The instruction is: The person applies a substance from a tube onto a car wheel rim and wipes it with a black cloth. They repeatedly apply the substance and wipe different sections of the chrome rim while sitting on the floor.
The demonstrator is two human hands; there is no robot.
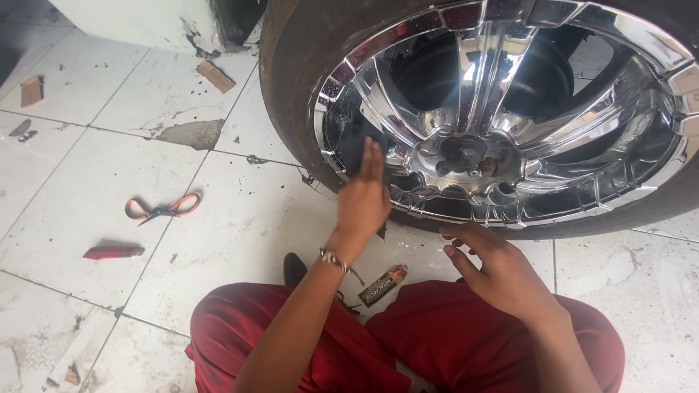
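A large chrome wheel [495,109] in a dark tyre [287,80] stands upright on the tiled floor in front of me. My left hand [364,200] lies flat against the lower left of the rim and presses a black cloth [351,142] onto it. A corner of the cloth hangs below my palm. My right hand [502,273] hovers just under the bottom of the tyre, fingers spread and holding nothing. A small dark tube with a red end [384,284] lies on the floor between my red-trousered knees [451,342].
Orange-handled scissors [162,209] and a flat red object [113,252] lie on the tiles to the left. Two small wooden blocks [216,76] [31,90] sit farther back. A chipped patch [191,133] marks one tile. A white wall base [138,22] runs along the top left.
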